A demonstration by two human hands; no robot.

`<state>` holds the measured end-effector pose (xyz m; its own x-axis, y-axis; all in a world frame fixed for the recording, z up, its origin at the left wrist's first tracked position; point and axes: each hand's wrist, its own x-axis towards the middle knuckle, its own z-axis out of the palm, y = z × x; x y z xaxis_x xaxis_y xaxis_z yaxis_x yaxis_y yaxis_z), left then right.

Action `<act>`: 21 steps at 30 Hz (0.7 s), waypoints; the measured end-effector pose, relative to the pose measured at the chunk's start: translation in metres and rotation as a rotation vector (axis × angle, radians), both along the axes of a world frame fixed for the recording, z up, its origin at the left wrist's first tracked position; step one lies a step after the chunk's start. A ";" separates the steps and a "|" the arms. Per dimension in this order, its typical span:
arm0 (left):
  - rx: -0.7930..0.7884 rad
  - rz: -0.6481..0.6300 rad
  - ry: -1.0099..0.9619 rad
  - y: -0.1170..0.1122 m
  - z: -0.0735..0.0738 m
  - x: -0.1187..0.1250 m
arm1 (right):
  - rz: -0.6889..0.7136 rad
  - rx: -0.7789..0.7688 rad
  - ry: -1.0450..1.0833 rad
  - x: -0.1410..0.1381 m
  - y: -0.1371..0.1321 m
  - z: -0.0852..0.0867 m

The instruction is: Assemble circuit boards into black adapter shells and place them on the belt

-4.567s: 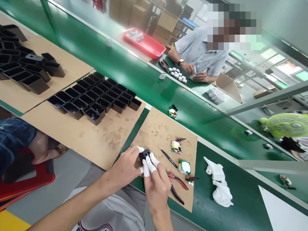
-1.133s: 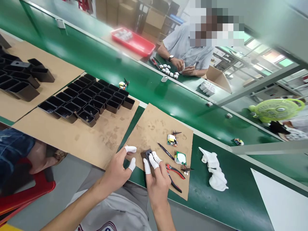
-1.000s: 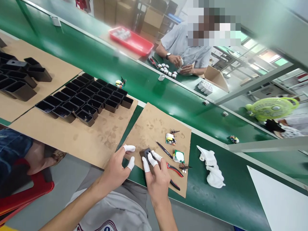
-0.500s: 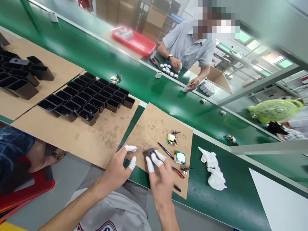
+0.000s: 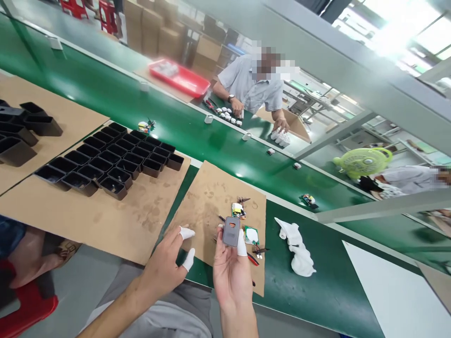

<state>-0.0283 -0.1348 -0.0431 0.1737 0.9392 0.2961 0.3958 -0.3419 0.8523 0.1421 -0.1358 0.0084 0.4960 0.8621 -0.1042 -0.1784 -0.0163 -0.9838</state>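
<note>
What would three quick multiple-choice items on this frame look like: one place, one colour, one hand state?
1. Where are the white gloves?
A. on the green belt, right of the cardboard mat
B. in the red tray
C. among the black housings

2. What colour is the far tray?
A. blue
B. red
C. yellow

3. What is the right hand doing?
A. lying flat and empty
B. gripping the cutters
C. holding a small grey casing up

Answers: 1 A, they lie on bare belt beside the mat; 2 B, it is plainly red; 3 C, fingers pinch the raised casing.
</note>
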 end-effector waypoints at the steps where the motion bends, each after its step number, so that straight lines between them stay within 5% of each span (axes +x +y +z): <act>1: 0.039 -0.023 0.039 -0.001 -0.002 0.001 | -0.013 -0.020 0.167 0.000 -0.001 0.005; 4: 0.143 -0.062 0.189 -0.004 -0.007 0.005 | -0.057 -0.080 0.646 0.004 -0.002 0.019; 8: 0.192 -0.031 0.317 -0.003 -0.010 0.009 | -0.050 -0.092 0.781 0.014 -0.004 0.031; 15: 0.264 0.016 0.477 -0.016 -0.015 0.008 | 0.126 -0.055 0.171 0.041 0.032 0.039; 21: 0.354 -0.060 0.537 -0.044 -0.039 -0.007 | 0.076 0.038 -0.185 0.096 0.163 0.028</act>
<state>-0.0351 -0.1789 -0.0825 0.4330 0.7847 0.4436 0.7075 -0.6008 0.3722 0.2386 0.0272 0.0366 0.4368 0.8994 0.0159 0.0056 0.0149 -0.9999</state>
